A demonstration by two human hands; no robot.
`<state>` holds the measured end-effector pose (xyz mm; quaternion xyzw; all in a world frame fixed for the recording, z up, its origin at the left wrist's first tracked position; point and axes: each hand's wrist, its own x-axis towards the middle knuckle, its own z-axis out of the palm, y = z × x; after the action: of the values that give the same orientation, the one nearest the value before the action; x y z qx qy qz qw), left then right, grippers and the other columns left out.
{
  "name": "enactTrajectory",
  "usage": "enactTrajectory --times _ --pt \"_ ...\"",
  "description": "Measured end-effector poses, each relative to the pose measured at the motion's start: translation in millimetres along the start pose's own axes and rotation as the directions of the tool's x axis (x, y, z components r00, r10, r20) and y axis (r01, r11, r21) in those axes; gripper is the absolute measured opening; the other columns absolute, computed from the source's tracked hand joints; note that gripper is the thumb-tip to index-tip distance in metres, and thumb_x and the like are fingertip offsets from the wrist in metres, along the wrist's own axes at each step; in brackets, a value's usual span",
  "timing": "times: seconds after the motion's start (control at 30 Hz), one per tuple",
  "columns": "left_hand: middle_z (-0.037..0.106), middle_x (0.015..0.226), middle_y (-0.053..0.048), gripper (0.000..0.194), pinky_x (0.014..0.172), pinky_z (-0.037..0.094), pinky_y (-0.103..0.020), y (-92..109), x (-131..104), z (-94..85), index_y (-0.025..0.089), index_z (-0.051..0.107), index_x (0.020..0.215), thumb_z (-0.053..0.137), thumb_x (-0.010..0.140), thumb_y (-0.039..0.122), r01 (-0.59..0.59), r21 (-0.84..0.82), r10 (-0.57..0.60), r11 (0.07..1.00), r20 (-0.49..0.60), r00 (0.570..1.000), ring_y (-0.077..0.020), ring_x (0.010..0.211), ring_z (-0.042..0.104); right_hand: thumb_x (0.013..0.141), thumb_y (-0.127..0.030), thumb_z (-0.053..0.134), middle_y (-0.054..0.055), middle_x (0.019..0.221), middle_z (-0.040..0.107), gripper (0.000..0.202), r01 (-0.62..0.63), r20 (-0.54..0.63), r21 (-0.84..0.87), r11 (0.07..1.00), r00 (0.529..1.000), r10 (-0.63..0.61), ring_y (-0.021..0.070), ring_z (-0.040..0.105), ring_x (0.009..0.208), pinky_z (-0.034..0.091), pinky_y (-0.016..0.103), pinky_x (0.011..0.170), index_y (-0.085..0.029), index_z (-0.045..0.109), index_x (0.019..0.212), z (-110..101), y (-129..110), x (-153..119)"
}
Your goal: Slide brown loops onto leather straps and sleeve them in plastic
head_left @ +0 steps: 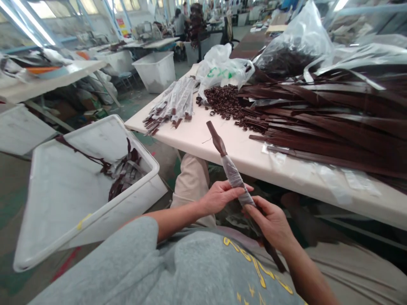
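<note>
The left hand (219,198) and right hand (272,221) pinch a plastic-sleeved brown strap (233,173) near its middle, presumably to keep it steady and straight

Dark brown marks a strap (217,139) with a whitish-grey wrap (232,173), alongside a plain grey shirt (197,262) lettered in yellow and beige trousers (190,176). Deep brown strips (318,131) and rings (226,101) contrast with a pale pinkish-white table (203,134); a whitish bag (219,61) carries green lettering, a white bin (130,212) a yellow mark (83,221).
</note>
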<state>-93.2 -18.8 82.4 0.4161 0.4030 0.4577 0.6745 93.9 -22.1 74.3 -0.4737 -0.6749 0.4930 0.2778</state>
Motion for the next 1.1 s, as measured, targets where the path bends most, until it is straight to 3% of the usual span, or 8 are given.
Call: enactTrajectory --times 0.1,0.2,0.33,0.6,0.77,0.9,1.0,1.1 --pt "0.073 0.088 -0.006 0.049 0.077 0.05 -0.029 2.8 -4.9 -2.2 0.017 0.078 0.102 0.075 0.075 0.057 0.002 0.022 -0.004 1.0 0.072 0.997 -0.0165 0.077 0.063 0.088 -0.051 0.06 0.005 0.085 0.073 0.04 0.03 0.098 0.091 0.995 0.994 -0.039 0.0214 0.067 0.076 0.054 0.031 0.072 -0.018 0.066 0.109 5.3 -2.3 6.7" --pt "0.071 0.085 -0.006 0.057 0.063 0.047 -0.026 0.2 -9.0 -3.2 0.019 0.072 0.118 0.072 0.077 0.059 0.035 -0.088 -0.022 0.996 0.147 0.989 -0.0119 0.062 0.056 0.092 -0.054 0.053 0.004 0.071 0.068 0.04 0.028 0.095 0.117 0.993 0.995 -0.039 0.0187 0.063 0.066 0.052 0.029 0.065 -0.017 0.068 0.085 12.2 -9.3 10.3" --pt "0.073 0.11 -0.012 0.057 0.075 0.051 -0.028 -0.7 -8.2 -7.5 0.018 0.072 0.117 0.072 0.077 0.059 -0.034 -0.263 0.03 0.964 -0.019 0.999 -0.0183 0.084 0.066 0.093 -0.053 0.052 0.002 0.066 0.064 0.042 0.031 0.074 0.103 0.994 0.996 -0.039 0.0159 0.058 0.061 0.047 0.027 0.06 -0.017 0.066 0.077 21.4 -17.7 12.8" --pt "0.077 0.089 -0.007 0.038 0.077 0.053 -0.027 20.5 10.4 -15.7 0.015 0.077 0.089 0.072 0.081 0.052 -0.124 -0.158 0.108 0.98 -0.11 0.988 -0.0166 0.08 0.069 0.081 -0.064 0.063 0.001 0.063 0.065 0.048 -0.195 0.216 0.253 0.948 0.966 0.141 0.0134 0.058 0.056 0.047 0.025 0.056 -0.017 0.067 0.081 14.3 -14.2 17.9" --pt "0.076 0.088 -0.005 0.028 0.084 0.055 -0.03 41.2 34.7 -23.2 0.013 0.073 0.091 0.065 0.09 0.04 -0.15 -0.184 0.118 0.971 -0.175 0.977 -0.0184 0.089 0.072 0.091 -0.056 0.056 0.0 0.08 0.071 0.043 -0.294 0.298 0.322 0.9 0.934 0.198 0.0116 0.066 0.073 0.051 0.023 0.072 -0.015 0.067 0.102 -2.9 -21.3 13.1" --pt "0.075 0.09 -0.005 0.031 0.08 0.056 -0.028 49.8 45.3 -33.2 0.015 0.071 0.1 0.057 0.095 0.041 -0.163 -0.15 0.119 0.975 -0.267 0.956 -0.0178 0.09 0.072 0.084 -0.06 0.064 0.001 0.08 0.073 0.047 -0.273 0.287 0.322 0.907 0.941 0.181 0.0141 0.067 0.073 0.052 0.025 0.071 -0.016 0.068 0.101 -6.6 -16.9 10.9" --pt "0.076 0.092 -0.003 0.032 0.075 0.056 -0.026 47.7 29.8 -27.3 0.017 0.07 0.108 0.06 0.092 0.043 -0.185 -0.104 0.161 0.977 -0.206 0.965 -0.0165 0.084 0.071 0.077 -0.066 0.068 0.004 0.073 0.073 0.048 -0.229 0.188 0.259 0.938 0.965 0.183 0.0169 0.065 0.065 0.053 0.027 0.064 -0.019 0.071 0.09 -0.8 -9.3 10.6" --pt "0.075 0.089 -0.004 0.032 0.081 0.056 -0.03 38.8 14.0 -20.1 0.015 0.069 0.111 0.069 0.086 0.035 -0.199 -0.074 0.201 0.977 0.014 0.979 -0.0177 0.083 0.07 0.078 -0.069 0.064 0.01 0.079 0.077 0.046 -0.219 0.088 0.071 0.973 0.973 0.213 0.0251 0.07 0.071 0.056 0.034 0.066 -0.025 0.075 0.089 4.1 5.5 16.0"
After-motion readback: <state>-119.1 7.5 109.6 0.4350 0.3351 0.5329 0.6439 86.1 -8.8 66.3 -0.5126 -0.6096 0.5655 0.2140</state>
